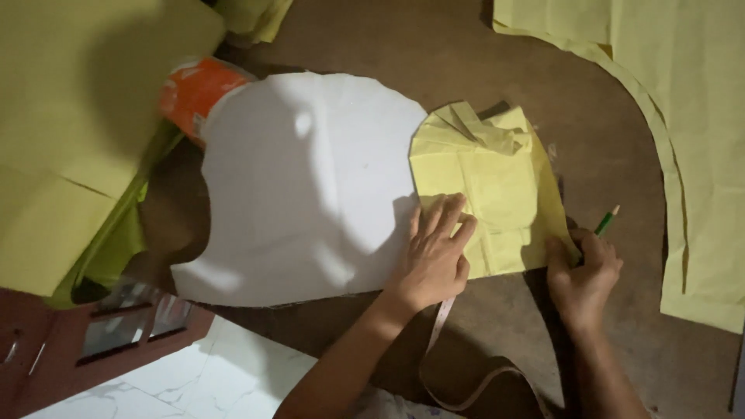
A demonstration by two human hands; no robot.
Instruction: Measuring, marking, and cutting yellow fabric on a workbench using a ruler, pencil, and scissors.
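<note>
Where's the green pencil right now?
In the head view, the green pencil is right of centre, held in the right hand with its tip pointing up and right, at the right edge of the folded yellow fabric.

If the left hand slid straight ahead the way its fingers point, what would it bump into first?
Probably nothing new: the left hand already lies on the folded yellow fabric, so it would slide further up over that.

bare forearms, no sleeves

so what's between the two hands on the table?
Head view: the lower part of the folded yellow cloth lies between left hand, pressing flat on it, and right hand, holding a green pencil.
</note>
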